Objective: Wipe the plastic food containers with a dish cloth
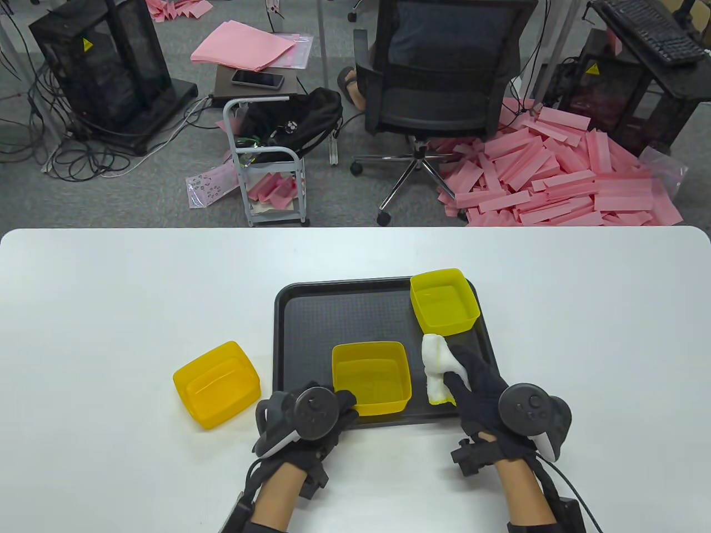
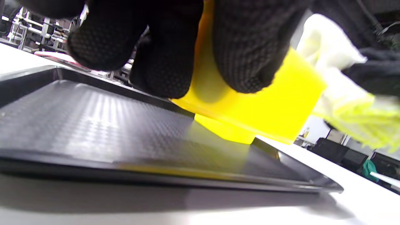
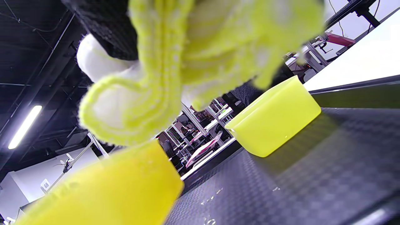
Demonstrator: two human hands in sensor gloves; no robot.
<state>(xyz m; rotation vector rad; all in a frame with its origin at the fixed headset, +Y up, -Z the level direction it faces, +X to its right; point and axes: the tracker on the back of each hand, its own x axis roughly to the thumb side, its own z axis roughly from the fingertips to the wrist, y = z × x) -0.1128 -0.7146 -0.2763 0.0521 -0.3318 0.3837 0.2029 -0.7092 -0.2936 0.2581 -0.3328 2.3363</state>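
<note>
A black tray [image 1: 311, 327] holds two yellow plastic containers: one at its front middle [image 1: 371, 377] and one at its back right corner [image 1: 444, 301]. A third, orange-yellow container [image 1: 216, 384] sits on the table left of the tray. My left hand [image 1: 333, 408] grips the front container at its near left corner; its fingers [image 2: 247, 47] press the container wall [image 2: 265, 109]. My right hand [image 1: 472, 383] holds a bunched white and yellow dish cloth [image 1: 436, 367] just right of that container. The cloth fills the top of the right wrist view [image 3: 175, 72].
The white table [image 1: 111, 305] stretches to both sides of the tray. Beyond its far edge are an office chair [image 1: 444, 83], a small cart [image 1: 266, 161], and a heap of pink foam strips [image 1: 555, 177] on the floor.
</note>
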